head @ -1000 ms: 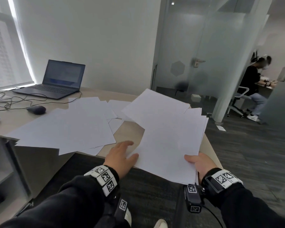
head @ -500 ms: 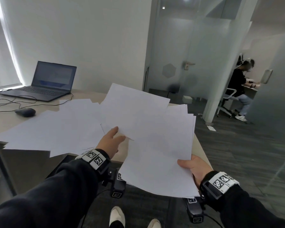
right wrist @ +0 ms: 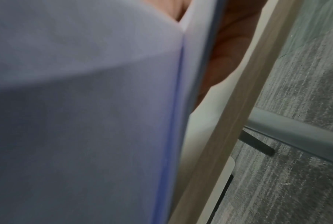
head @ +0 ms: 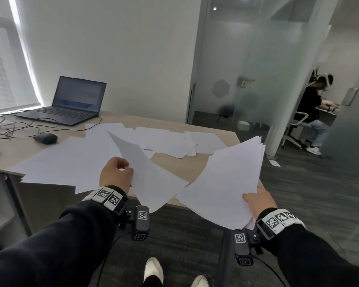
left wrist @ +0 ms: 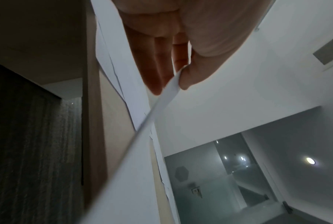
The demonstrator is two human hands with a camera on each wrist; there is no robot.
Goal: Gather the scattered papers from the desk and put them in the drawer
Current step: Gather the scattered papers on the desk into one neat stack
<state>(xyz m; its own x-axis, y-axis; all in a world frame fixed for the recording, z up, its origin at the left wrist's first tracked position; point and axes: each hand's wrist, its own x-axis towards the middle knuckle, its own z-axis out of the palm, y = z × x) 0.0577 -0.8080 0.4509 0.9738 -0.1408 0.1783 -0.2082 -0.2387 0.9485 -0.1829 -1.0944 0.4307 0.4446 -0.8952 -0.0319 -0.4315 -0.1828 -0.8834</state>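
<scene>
My left hand [head: 117,172] pinches a single white sheet [head: 147,175] by its edge and holds it tilted above the desk's front edge; the left wrist view shows thumb and fingers [left wrist: 156,72] clamped on that sheet [left wrist: 162,97]. My right hand [head: 257,200] grips a fanned stack of white papers [head: 230,183] at its near corner, lifted off the desk at the right. In the right wrist view the stack [right wrist: 85,106] fills most of the picture. Several loose sheets [head: 71,162] still lie across the wooden desk [head: 184,164]. No drawer shows.
An open laptop [head: 71,104], a dark mouse [head: 45,138] and tangled cables [head: 8,127] occupy the desk's far left. A frosted glass door [head: 232,79] stands behind. A person [head: 313,108] sits on a chair at the far right. Grey carpet lies below.
My left hand has lifted one sheet away from the stack and drawn it left, so the two are now apart. The right hand's stack moved right. The head view has shifted.
</scene>
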